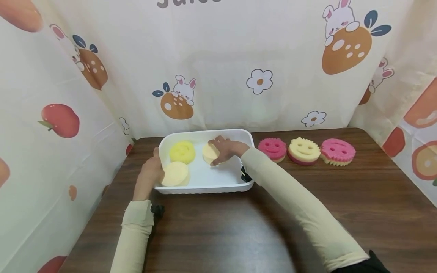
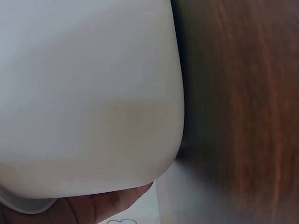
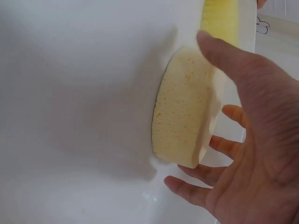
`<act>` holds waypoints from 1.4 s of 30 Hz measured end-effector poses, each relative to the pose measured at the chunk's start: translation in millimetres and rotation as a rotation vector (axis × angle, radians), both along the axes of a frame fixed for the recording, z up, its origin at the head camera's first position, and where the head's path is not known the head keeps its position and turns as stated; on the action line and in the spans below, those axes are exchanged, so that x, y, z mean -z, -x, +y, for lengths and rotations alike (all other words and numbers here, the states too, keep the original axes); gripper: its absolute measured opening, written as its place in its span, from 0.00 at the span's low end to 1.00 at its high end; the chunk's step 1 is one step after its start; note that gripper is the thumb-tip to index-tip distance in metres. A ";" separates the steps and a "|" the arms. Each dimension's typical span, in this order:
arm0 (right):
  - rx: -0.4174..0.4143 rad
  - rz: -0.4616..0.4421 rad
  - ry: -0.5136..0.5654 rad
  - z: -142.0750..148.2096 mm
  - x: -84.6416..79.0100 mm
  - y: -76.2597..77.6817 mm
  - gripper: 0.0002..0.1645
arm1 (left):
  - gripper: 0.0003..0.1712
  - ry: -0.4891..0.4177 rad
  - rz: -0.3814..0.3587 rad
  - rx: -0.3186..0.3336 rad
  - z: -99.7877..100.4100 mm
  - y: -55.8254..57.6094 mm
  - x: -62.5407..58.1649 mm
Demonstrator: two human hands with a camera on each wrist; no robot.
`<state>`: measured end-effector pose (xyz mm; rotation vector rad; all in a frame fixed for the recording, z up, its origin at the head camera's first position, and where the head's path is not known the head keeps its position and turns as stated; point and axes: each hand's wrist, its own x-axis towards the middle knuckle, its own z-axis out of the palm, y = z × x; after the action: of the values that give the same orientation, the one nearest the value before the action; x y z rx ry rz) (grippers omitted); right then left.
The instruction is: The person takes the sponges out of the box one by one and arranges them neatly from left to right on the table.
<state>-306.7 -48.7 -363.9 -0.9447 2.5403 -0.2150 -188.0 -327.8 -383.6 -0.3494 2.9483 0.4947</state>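
Observation:
A white rectangular tray [image 1: 211, 179] stands on the table and holds three round sponges. One is bright yellow [image 1: 182, 152] with a face pattern, at the back left. In front of it lies a plain cream sponge [image 1: 176, 173]. My left hand [image 1: 150, 173] grips the tray's left side, with fingers [image 2: 112, 204] along its wall in the left wrist view. Over a second cream sponge [image 3: 184, 105] inside the tray, my right hand [image 1: 226, 150] is spread, its thumb [image 3: 224, 53] near one end and its fingers on the far side.
To the right of the tray, several-toothed smiley sponges sit in a row: a pink-topped stack [image 1: 272, 148], a cream-topped stack [image 1: 304, 150] and another pink-topped stack [image 1: 338, 151]. A patterned curtain [image 1: 218, 102] rises behind the dark wooden table [image 1: 211, 231] and along both sides.

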 end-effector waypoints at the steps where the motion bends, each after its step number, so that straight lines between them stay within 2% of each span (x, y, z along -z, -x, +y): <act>1: -0.005 0.006 -0.003 0.1 1.2 0.3 0.57 | 0.54 0.001 -0.002 0.006 -0.1 0.0 0.1; 6: -0.011 0.028 0.000 0.1 5.3 2.2 0.56 | 0.54 0.001 0.009 0.015 -0.1 -0.2 -0.6; 17: 0.010 0.037 0.076 2.5 -0.5 3.3 0.59 | 0.54 -0.001 -0.001 -0.001 2.2 1.7 -1.8; 27: 0.007 0.060 0.127 5.8 -12.2 7.7 0.58 | 0.54 0.004 0.004 -0.011 1.0 0.8 0.9; 33: 0.025 0.081 0.140 6.7 -24.5 2.3 0.59 | 0.54 0.002 0.008 -0.012 0.9 -1.5 0.7; 42: 0.053 0.066 0.178 12.6 -33.5 -4.2 0.58 | 0.52 0.012 0.029 0.002 1.1 -1.6 0.7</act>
<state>-302.5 -36.1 -330.4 -0.9641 2.6430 -0.4390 -186.3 -326.7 -384.4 -0.3439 2.9809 0.4865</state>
